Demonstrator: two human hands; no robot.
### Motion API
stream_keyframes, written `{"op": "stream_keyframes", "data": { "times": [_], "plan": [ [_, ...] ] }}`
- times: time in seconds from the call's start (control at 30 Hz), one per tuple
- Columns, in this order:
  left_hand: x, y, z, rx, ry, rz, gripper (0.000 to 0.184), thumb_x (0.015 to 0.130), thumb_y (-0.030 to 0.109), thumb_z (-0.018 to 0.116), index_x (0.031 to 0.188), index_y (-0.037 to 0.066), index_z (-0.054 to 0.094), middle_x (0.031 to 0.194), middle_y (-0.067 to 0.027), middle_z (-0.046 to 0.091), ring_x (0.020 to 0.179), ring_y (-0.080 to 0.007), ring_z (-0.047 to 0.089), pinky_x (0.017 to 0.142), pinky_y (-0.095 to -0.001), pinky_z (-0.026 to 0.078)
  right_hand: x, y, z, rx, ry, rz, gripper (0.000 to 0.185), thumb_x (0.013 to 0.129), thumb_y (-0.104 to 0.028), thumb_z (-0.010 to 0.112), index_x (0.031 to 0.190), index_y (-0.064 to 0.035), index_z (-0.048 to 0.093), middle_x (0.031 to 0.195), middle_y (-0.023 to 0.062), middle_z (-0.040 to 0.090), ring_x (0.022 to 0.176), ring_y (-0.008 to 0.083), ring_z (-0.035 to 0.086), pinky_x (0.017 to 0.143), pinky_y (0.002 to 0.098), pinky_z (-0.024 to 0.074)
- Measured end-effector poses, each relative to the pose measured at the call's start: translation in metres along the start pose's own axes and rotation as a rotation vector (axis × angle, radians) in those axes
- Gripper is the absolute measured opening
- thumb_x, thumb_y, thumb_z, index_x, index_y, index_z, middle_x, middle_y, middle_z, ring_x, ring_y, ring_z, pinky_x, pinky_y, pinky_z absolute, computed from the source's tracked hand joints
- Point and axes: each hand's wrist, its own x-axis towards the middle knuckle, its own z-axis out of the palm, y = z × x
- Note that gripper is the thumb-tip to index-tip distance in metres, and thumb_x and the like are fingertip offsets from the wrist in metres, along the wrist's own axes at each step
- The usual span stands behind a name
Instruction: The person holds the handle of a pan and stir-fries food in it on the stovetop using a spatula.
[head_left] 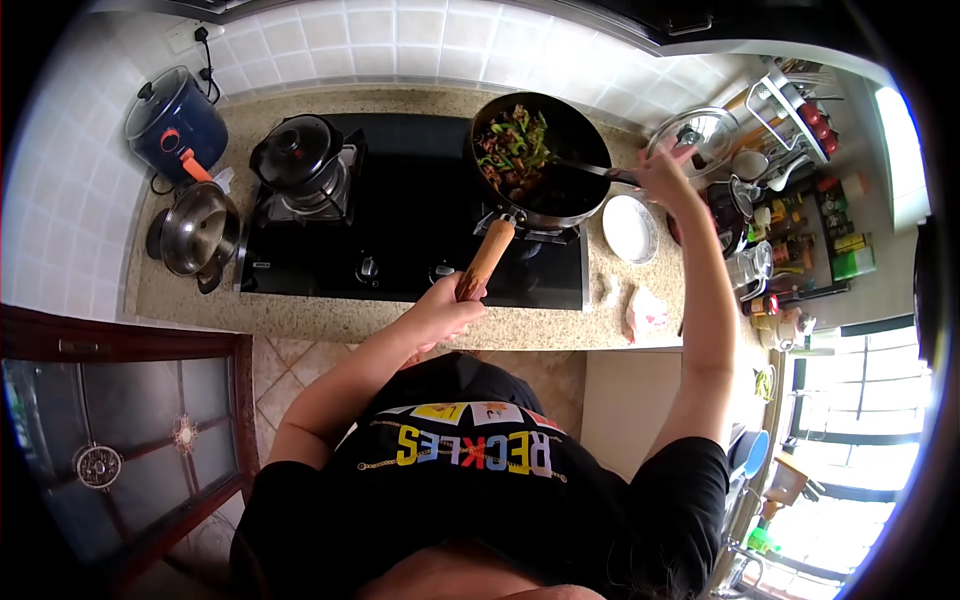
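My left hand [447,312] is wrapped round the wooden handle [487,258] of a dark wok [575,200], which sits on the right burner. Inside the wok, a stir-fry of green and brown pieces [513,148] lies heaped to the left. My right hand [664,172] is over the wok's right side, closed on the handle of a spatula [585,166]. The spatula's blade end rests in the wok beside the food. Just below my right hand is a white plate [630,230] on the counter.
A lidded black pot [297,152] stands on the left burner of the black hob [400,205]. Left of it are a steel pot [195,230] and a blue cooker [178,125]. A glass lid [705,130], utensil rack [795,110] and condiment bottles [790,215] crowd the right.
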Motion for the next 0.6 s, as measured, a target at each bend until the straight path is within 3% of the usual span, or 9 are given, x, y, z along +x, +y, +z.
{"op": "stream_keyframes", "data": {
  "times": [0.07,0.1,0.3,0.43,0.6],
  "plan": [
    [0.001,0.000,-0.001,0.003,-0.005,-0.011,0.027,0.078,0.007,0.060,0.099,0.004,0.043,0.069,0.0003,0.042,0.046,-0.0045,0.035,0.038,-0.0210,0.026,-0.035,-0.024,0.003,0.173,0.150,-0.130,0.045,0.079,-0.046,0.063,0.080,-0.0013,0.070,0.074,0.0222,0.063,0.067,0.0356,0.063,0.065,0.0424,0.0497],
    [0.002,-0.001,-0.002,0.002,-0.005,-0.012,0.027,0.078,0.007,0.060,0.099,0.004,0.043,0.069,0.0003,0.042,0.046,-0.0045,0.035,0.038,-0.0210,0.026,-0.045,-0.031,0.009,0.216,0.298,-0.240,0.040,0.077,-0.039,0.066,0.070,0.0003,0.067,0.063,0.0204,0.060,0.067,0.0352,0.062,0.064,0.0426,0.0474],
    [0.003,-0.004,-0.007,-0.029,-0.004,-0.027,0.031,0.079,0.007,0.060,0.104,0.002,0.042,0.067,-0.0001,0.042,0.044,-0.0044,0.035,0.037,-0.0209,0.025,-0.127,-0.065,-0.019,0.037,0.412,-0.388,0.018,0.077,-0.021,0.063,0.080,-0.0037,0.064,0.077,0.0178,0.062,0.077,0.0364,0.061,0.069,0.0448,0.0479],
    [0.003,-0.004,-0.008,-0.045,-0.018,-0.027,0.032,0.080,0.007,0.060,0.107,0.002,0.043,0.066,-0.0002,0.043,0.044,-0.0044,0.036,0.037,-0.0206,0.025,-0.166,-0.071,-0.047,0.066,0.409,-0.394,0.014,0.076,-0.017,0.062,0.077,-0.0033,0.062,0.076,0.0174,0.062,0.077,0.0364,0.061,0.068,0.0453,0.0476],
    [0.001,-0.001,-0.005,-0.048,0.002,-0.028,0.032,0.080,0.005,0.059,0.107,0.002,0.043,0.065,0.0001,0.043,0.043,-0.0046,0.035,0.037,-0.0205,0.025,-0.172,-0.084,-0.042,-0.074,0.325,-0.561,0.010,0.076,-0.012,0.062,0.080,-0.0023,0.060,0.071,0.0166,0.059,0.074,0.0363,0.059,0.066,0.0447,0.0459]
  ]
}}
